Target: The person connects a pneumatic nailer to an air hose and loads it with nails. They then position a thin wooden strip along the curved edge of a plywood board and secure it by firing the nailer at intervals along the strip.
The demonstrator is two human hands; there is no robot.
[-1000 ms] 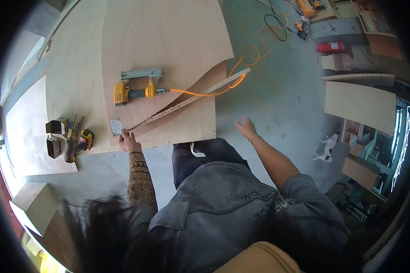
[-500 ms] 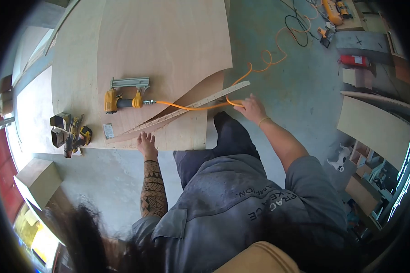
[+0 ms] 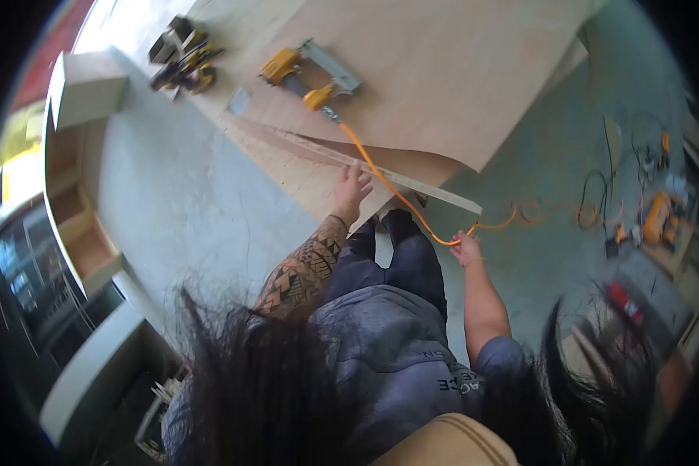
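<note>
My right hand [image 3: 466,248] is closed round an orange air hose [image 3: 363,147], off the near edge of the board. That hose runs up to a yellow nail gun [image 3: 309,76] lying on a large plywood sheet [image 3: 419,70]. Beneath the sheet's wavy lifted edge, a long narrow wooden strip [image 3: 427,188] lies slantwise, its right end jutting past the boards. My left hand [image 3: 352,189] has its fingers outstretched, with the tips right at the strip's near side. The hose crosses over the strip just right of these fingers.
Cordless drills [image 3: 190,70] and dark boxes stand at the board's far left corner. On the floor to the right lie coiled hose and an orange tool [image 3: 659,217], with a red cylinder [image 3: 623,301] nearer. An open wooden cabinet [image 3: 93,241] stands at left.
The view has turned, so the boards now lie slantwise. My right hand has drawn the hose out into a bend beyond the strip's end. My left hand has moved along the strip towards its middle.
</note>
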